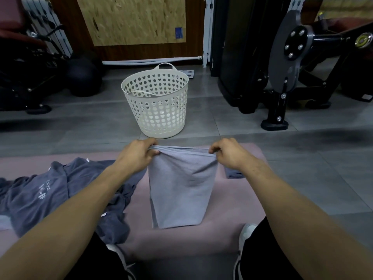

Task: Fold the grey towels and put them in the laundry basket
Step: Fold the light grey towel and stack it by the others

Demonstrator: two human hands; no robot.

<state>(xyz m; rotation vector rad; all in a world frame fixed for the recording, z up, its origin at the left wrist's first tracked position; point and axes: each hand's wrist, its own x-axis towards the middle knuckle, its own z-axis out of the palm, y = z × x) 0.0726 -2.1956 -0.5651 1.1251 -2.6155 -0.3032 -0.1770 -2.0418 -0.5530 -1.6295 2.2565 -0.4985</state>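
Grey towel (181, 186) hangs folded, left hand (139, 153) and right hand (228, 152) pinching its top corners; laundry basket (156, 110) stands at twelve o'clock.

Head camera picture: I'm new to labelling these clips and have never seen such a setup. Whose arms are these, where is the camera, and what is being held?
The camera sits on a person's head, looking forward and down, so both bare arms are theirs. The left hand and right hand each pinch a top corner of a light grey folded towel, hanging over a pink mat. A heap of darker grey towels lies on the mat to the left. A white perforated plastic laundry basket stands ahead on the grey floor.
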